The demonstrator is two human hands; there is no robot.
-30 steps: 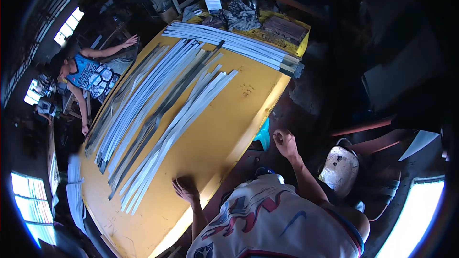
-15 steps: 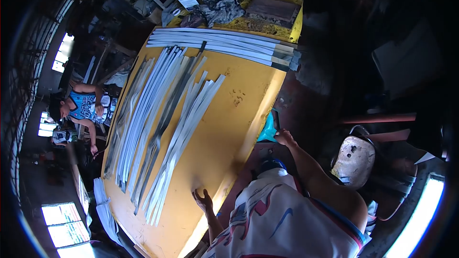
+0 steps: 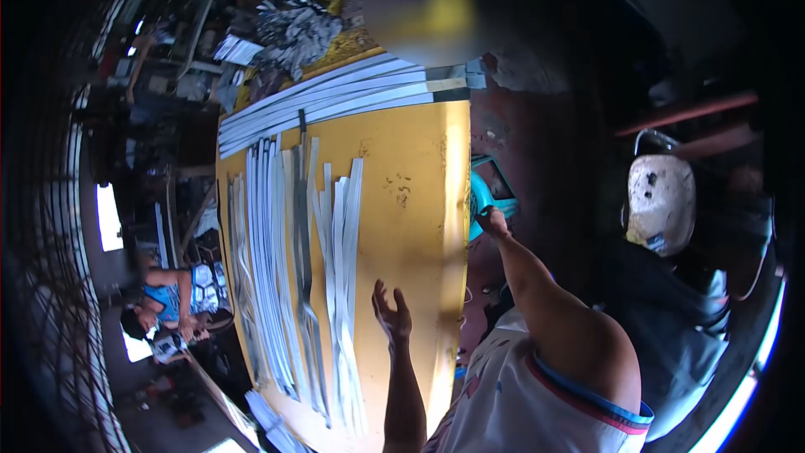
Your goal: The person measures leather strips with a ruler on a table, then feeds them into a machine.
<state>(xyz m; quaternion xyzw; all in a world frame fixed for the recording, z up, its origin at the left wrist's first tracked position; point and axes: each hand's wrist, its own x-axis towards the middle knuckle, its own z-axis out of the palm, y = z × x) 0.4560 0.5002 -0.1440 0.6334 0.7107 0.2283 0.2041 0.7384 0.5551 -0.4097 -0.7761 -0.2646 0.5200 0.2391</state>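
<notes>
Turquoise plastic stool (image 3: pixel 490 197) sits on the floor just off the right edge of the yellow table (image 3: pixel 411 159), tucked between the table side and the dark red floor; the right hand (image 3: pixel 492 221) reaches down to it, arm stretched straight from the shoulder, fingertips at the stool's rim; whether those fingers grip or merely touch cannot be told, since the hand is small and shadowed. Beside the stool the floor lies open as far as a worn round seat (image 3: pixel 661 201), well apart to the right. On the table, long pale strips (image 3: pixel 340 268) run lengthwise in loose bundles, leaving a bare yellow band along the right edge; another stack of strips (image 3: pixel 335 92) lies crosswise at the far end. The left hand (image 3: pixel 392 312) is raised above that bare band, palm open, fingers spread and slightly curled, holding nothing, just beside the nearest strips. Another person (image 3: pixel 172 302) sits beyond the table's left side.
</notes>
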